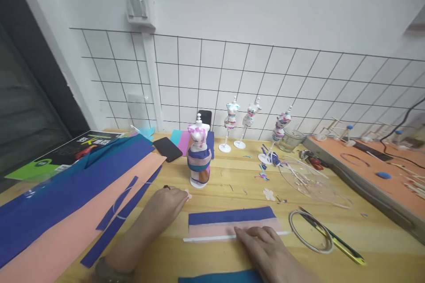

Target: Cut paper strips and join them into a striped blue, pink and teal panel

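My left hand reaches over the table, its fingers together at a small pale cutout that they partly cover. My right hand lies with fingertips on a layered sheet, blue along the top and pink below. A narrow white strip runs along the sheet's lower edge, passing under my right fingers. Just beyond my left hand stands a small white mannequin on a round base, wrapped in blue, pink and teal pieces. To the right rests a pale flower-shaped cutout.
Long blue and pink sheets lie left, near a black phone. Several smaller mannequins stand behind. A pale ring overlaps a yellow-green utility knife at right. A teal piece lies at the front.
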Demonstrator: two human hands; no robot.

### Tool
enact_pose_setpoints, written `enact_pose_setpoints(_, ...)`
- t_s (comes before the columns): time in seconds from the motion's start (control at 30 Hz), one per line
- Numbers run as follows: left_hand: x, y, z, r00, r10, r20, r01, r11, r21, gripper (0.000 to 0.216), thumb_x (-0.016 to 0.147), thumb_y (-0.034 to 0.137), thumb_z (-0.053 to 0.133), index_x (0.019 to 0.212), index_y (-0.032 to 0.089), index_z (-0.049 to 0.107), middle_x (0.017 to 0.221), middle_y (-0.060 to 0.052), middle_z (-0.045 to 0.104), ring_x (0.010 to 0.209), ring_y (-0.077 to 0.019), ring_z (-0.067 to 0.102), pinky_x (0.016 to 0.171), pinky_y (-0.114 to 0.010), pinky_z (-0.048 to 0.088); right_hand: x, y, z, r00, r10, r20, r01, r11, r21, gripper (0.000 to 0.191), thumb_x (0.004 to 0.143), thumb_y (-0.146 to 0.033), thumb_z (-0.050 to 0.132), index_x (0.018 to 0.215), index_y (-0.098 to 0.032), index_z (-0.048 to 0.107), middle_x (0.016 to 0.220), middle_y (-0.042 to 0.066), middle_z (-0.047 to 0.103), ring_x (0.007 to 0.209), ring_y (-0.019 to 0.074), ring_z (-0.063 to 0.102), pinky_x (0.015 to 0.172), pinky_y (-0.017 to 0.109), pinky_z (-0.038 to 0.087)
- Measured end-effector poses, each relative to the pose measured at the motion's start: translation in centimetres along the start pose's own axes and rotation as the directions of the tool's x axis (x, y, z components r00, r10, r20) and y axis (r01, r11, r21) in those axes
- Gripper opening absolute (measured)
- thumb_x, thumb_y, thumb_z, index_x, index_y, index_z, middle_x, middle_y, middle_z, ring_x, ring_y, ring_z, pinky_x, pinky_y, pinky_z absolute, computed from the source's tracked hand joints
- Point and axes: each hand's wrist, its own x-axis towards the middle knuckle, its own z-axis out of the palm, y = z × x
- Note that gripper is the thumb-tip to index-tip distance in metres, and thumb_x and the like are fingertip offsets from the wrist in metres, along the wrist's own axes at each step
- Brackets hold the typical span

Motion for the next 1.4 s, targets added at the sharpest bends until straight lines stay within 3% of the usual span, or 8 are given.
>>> enact_pose_setpoints(0.23,-0.4,-0.1,-0.1,0.998,-0.048,-0.028,0.047,0.998,-0.046,0.024,0.092,0.018,0.045,0.086,0.020,0.068,0.078,-0.005,0.072,0.074,-0.0199,0.065,0.066,-0.028,0.046,5.6,-4.7,1.8,0.993,-0.046,0.112,0.044,0.999,0.023,0.058,0.081,0.003,0.042,0.138,-0.010,0.041,0.115,0.017,0.063,0.102,0.0252,0.057,0.089,0.037,0.046)
enact_pose_setpoints(0.43,-0.7,-0.3,0.1,0.998,-0.053,-0.038,0.050,0.994,-0.093,0.026,0.093,0.020,0.043,0.087,0.019,0.068,0.079,-0.006,0.072,0.075,-0.0207,0.065,0.066,-0.028,0.046,8.5,-7.1,2.6,0.979,0.035,0.203,-0.048,0.997,0.061,0.072,0.071,0.004,0.046,0.141,-0.004,0.033,0.119,0.020,0.060,0.108,0.0253,0.055,0.094,0.035,0.044)
enact_pose_setpoints(0.67,-0.7,-0.2,0.7,0.998,-0.063,-0.031,0.058,0.986,-0.158,0.026,0.093,0.023,0.044,0.084,0.019,0.068,0.079,-0.006,0.071,0.078,-0.0196,0.066,0.070,-0.027,0.046,8.5,-6.9,3.8,0.994,-0.010,0.109,-0.001,0.995,0.098,0.066,0.075,0.002,0.044,0.140,-0.008,0.036,0.114,0.017,0.064,0.101,0.0237,0.058,0.088,0.034,0.047)
enact_pose_setpoints(0.8,-0.8,-0.3,0.9,0.997,-0.071,-0.030,0.064,0.980,-0.190,0.026,0.093,0.023,0.043,0.084,0.019,0.068,0.082,-0.006,0.072,0.080,-0.0189,0.065,0.073,-0.027,0.046,9.6,-7.8,4.3,0.994,0.089,0.061,-0.093,0.994,0.055,0.064,0.076,0.000,0.044,0.139,-0.009,0.037,0.100,0.014,0.068,0.088,0.0244,0.062,0.079,0.036,0.051)
enact_pose_setpoints(1.1,-1.0,-0.4,1.2,0.993,-0.118,-0.024,0.107,0.958,-0.268,0.024,0.088,0.017,0.047,0.088,0.023,0.070,0.087,-0.004,0.073,0.083,-0.0182,0.065,0.076,-0.026,0.046,11.9,-9.0,5.6,0.962,0.263,0.075,-0.258,0.963,-0.078,0.074,0.066,0.004,0.044,0.139,0.002,0.033,0.099,0.020,0.067,0.089,0.0292,0.061,0.077,0.038,0.049)
enact_pose_setpoints(1.4,-1.0,-0.3,1.0,0.992,-0.126,-0.014,0.116,0.946,-0.304,0.024,0.087,0.015,0.047,0.086,0.023,0.070,0.087,-0.003,0.073,0.084,-0.0186,0.066,0.077,-0.026,0.046,11.8,-8.6,6.0,0.967,0.256,0.016,-0.256,0.965,0.049,0.074,0.067,0.003,0.040,0.140,0.001,0.027,0.097,0.020,0.068,0.085,0.0275,0.063,0.073,0.038,0.050)
